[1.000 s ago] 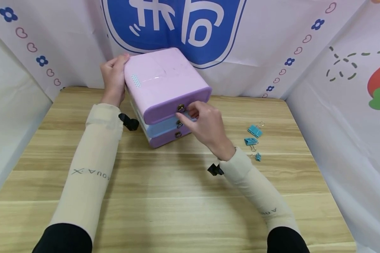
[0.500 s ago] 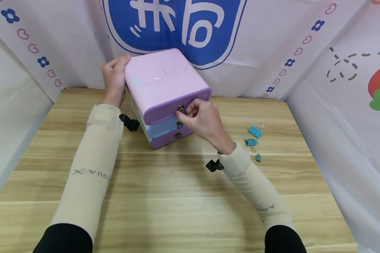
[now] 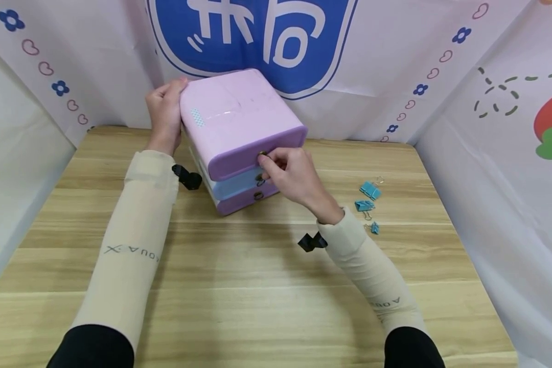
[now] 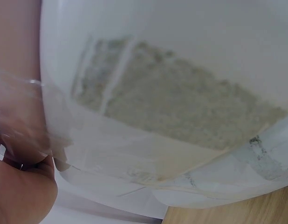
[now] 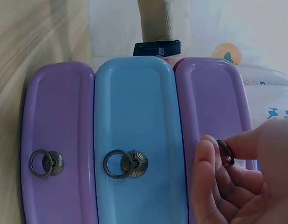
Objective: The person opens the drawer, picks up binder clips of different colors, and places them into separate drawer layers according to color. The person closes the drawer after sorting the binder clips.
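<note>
A small three-drawer storage box [image 3: 239, 112] with a pink top stands against the back cloth. Its drawer fronts are purple, blue and purple, each with a bronze ring pull. My left hand [image 3: 165, 110] grips the box's back left corner, the fingertips hidden behind it. Up close in the left wrist view is the box's pale side, with my left hand [image 4: 23, 186] at its edge. My right hand [image 3: 293, 174] pinches the top drawer's ring pull [image 5: 226, 151] between thumb and finger. The ring pulls of the blue drawer [image 5: 118, 164] and lower purple drawer [image 5: 40, 164] hang free. All drawers are closed.
Several teal binder clips lie in a column on the wooden table [image 3: 239, 296] to the right: a larger one [image 3: 370, 190], another [image 3: 364, 205] and a small one [image 3: 374, 228]. White printed cloth [image 3: 359, 76] encloses the back and sides.
The right thumb and fingers have closed from a loose spread onto the top drawer's ring pull. The left hand and the box stay in place.
</note>
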### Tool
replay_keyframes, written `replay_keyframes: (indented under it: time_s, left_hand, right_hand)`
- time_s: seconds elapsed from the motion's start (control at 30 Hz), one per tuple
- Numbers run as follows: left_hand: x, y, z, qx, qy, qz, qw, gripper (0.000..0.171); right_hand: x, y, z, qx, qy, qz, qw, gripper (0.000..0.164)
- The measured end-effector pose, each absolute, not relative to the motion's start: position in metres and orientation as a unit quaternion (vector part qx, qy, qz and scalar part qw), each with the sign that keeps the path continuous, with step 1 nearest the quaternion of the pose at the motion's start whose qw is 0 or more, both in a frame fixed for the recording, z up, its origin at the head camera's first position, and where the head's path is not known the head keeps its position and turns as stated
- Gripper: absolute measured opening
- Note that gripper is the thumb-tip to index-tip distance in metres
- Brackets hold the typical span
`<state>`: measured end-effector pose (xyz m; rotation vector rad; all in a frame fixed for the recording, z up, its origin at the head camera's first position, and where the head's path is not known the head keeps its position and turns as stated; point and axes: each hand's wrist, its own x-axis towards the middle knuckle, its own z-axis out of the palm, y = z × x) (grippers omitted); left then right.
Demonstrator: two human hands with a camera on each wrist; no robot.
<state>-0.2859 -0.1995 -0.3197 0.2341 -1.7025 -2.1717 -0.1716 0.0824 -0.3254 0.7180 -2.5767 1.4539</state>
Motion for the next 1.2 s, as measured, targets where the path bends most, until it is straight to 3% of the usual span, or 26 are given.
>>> replay_keyframes:
  time_s: [1.2]
  left_hand:
    - [-0.284, -0.199, -0.318, 0.087, -0.606, -0.770, 0.178, 0.025]
  right_hand:
    - [-0.124, 0.112, -0.330, 0.248, -0.831, 0.497, 0.028, 0.023]
